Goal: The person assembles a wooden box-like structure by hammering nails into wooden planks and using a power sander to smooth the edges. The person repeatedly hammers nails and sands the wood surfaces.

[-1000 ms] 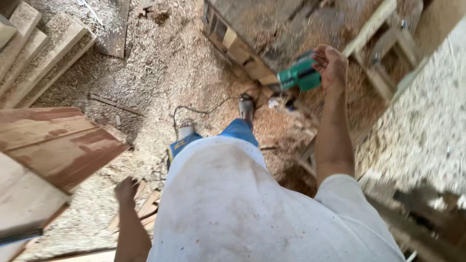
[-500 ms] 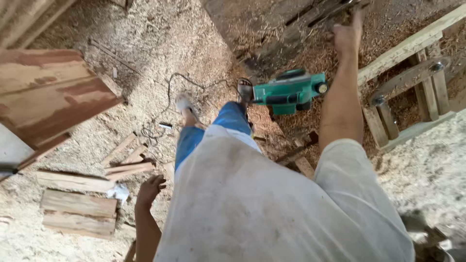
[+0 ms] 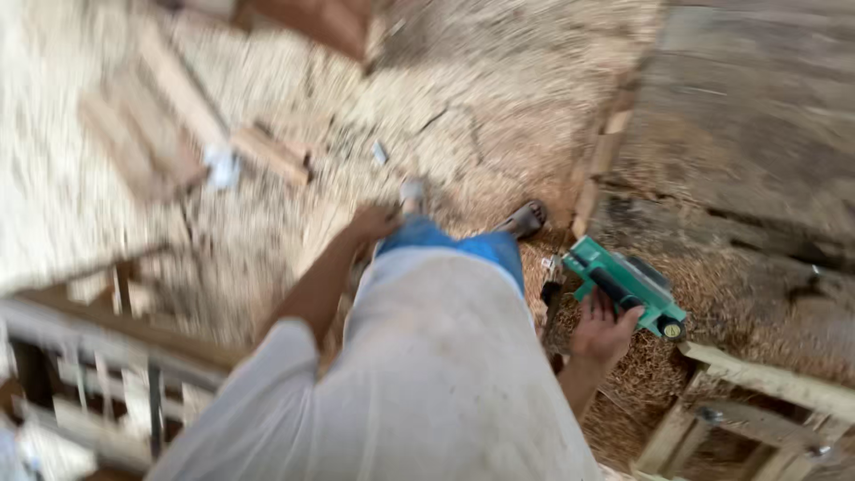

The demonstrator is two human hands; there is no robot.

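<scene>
The floor [image 3: 267, 134] is thick with sawdust, with wood scraps [image 3: 267, 153] lying about. The green planer [image 3: 628, 285] hangs near its right edge, the right hand [image 3: 601, 330] closed around the handle to carry it. The left hand [image 3: 374, 221] swings free, holding nothing.

Sawdust and wood shavings [image 3: 463, 98] cover the floor around my feet. Short wooden offcuts [image 3: 267, 153] lie scattered toward the far left, blurred. A wide weathered board [image 3: 748, 134] stretches along the right. A pale timber frame [image 3: 757, 392] stands at the near right corner, and a slatted wooden rack [image 3: 98, 374] at the near left.
</scene>
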